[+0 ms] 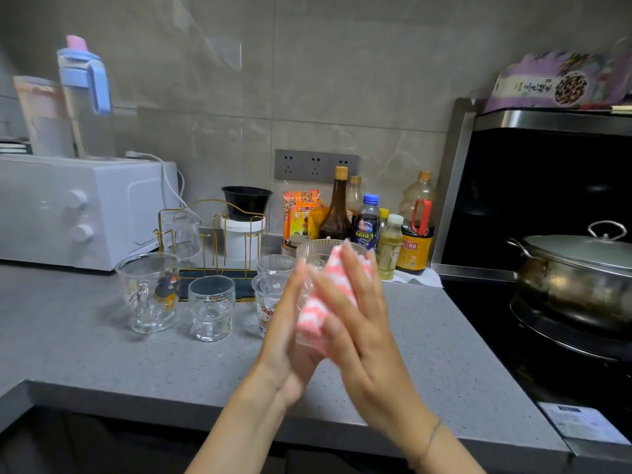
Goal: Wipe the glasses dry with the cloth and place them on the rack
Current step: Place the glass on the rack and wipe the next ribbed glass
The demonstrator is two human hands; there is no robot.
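Observation:
I hold a ribbed clear glass (316,256) above the counter's middle, tilted away from me. My left hand (290,340) cups its left side. My right hand (362,323) holds a pink-and-white cloth (326,295) against its right side, and the cloth hides most of the glass body. The gold wire rack (219,234) stands at the back on a dark tray, with one glass (179,234) hanging upside down on it. Upright in front of the rack are a cartoon-print mug (150,292), a short glass (212,307), a cartoon-print glass (266,302) and a ribbed glass (275,264).
A white microwave (78,210) sits at the left with jugs on top. Sauce and oil bottles (376,227) crowd the back wall behind my hands. A lidded steel pot (574,278) is on the hob at the right. The grey counter (171,364) ends in a front edge near me.

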